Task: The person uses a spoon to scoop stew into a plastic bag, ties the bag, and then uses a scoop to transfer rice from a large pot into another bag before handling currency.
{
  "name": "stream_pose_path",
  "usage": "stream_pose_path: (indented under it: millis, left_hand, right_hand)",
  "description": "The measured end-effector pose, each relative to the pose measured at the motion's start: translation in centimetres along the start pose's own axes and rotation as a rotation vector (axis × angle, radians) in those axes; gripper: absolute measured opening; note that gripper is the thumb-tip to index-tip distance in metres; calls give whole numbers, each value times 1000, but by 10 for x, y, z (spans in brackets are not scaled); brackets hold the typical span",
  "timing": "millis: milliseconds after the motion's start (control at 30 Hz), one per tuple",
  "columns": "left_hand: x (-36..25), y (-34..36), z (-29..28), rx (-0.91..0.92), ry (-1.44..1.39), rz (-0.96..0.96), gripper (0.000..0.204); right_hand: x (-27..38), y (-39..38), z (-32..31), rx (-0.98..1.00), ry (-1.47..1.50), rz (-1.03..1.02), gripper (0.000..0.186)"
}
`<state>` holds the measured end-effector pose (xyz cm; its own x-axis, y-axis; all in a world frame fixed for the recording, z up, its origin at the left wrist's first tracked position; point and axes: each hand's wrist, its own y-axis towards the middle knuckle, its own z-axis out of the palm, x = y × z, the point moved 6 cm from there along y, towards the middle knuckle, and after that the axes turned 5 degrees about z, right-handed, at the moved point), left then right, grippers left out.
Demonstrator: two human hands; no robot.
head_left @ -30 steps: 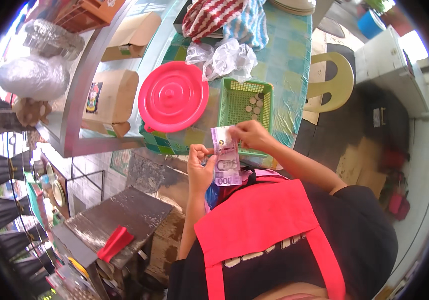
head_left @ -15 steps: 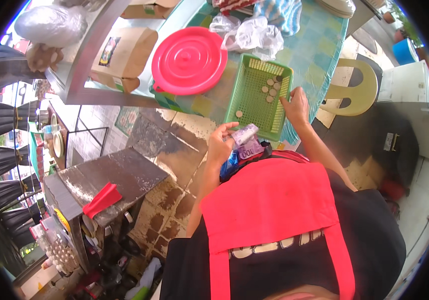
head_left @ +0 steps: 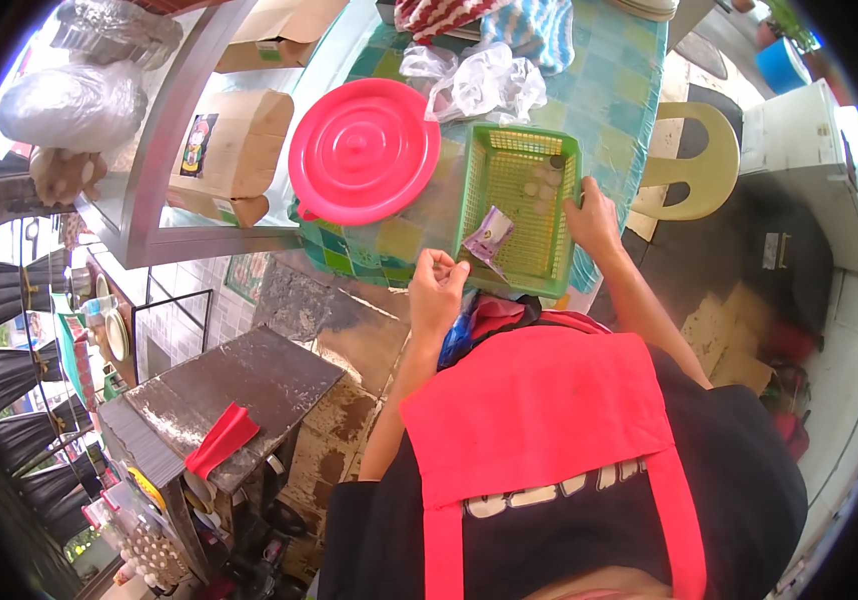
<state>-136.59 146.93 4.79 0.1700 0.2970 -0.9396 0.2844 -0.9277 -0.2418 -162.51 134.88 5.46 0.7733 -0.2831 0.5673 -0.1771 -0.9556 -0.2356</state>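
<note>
A green plastic basket [head_left: 521, 281] with mesh sides is in front of me at the near edge of the table. Inside it, a purple banknote [head_left: 490, 236] lies folded against the left side, and several coins [head_left: 541, 187] rest toward the far right corner. My left hand [head_left: 436, 296] is closed, thumb and fingers pinched at the basket's near left rim. Gripping the right rim is my right hand [head_left: 594, 217], its thumb on the near side.
A round pink lid [head_left: 364, 150] sits left of the basket on the checked tablecloth [head_left: 604, 105]. Beyond are a clear plastic bag [head_left: 494, 82] and striped cloths [head_left: 539, 32]. A pale yellow chair [head_left: 694, 160] stands right; a dark low table [head_left: 239, 380] holds a red folded item [head_left: 223, 440].
The purple banknotes have gone from my left hand's fingers into the basket, where one now lies. My left hand has closed at the rim. The right hand keeps its hold.
</note>
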Motion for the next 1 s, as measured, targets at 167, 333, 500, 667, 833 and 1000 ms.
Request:
stream_pose_path:
  millis: [167, 333, 500, 667, 833, 1000]
  left_hand:
    - [-51, 18, 18, 81, 434, 160, 35]
    - [-55, 28, 34, 345, 488, 378, 10]
    - [-102, 17, 0, 513, 206, 383, 39]
    - [-110, 28, -38, 412, 194, 237, 43]
    - [-83, 67, 46, 529, 499, 288, 41]
    - [-10, 106, 116, 635, 790, 319, 32]
  right_hand:
    - [4, 1, -5, 16, 60, -27, 30]
    - [11, 0, -12, 6, 124, -55, 28]
    - [-22, 8, -28, 19, 221, -11, 24]
    - [-45, -1, -74, -2, 437, 60, 25]
    - [-53, -19, -122, 37, 486, 117, 21]
    - [-57, -30, -108, 17, 327, 96, 19]
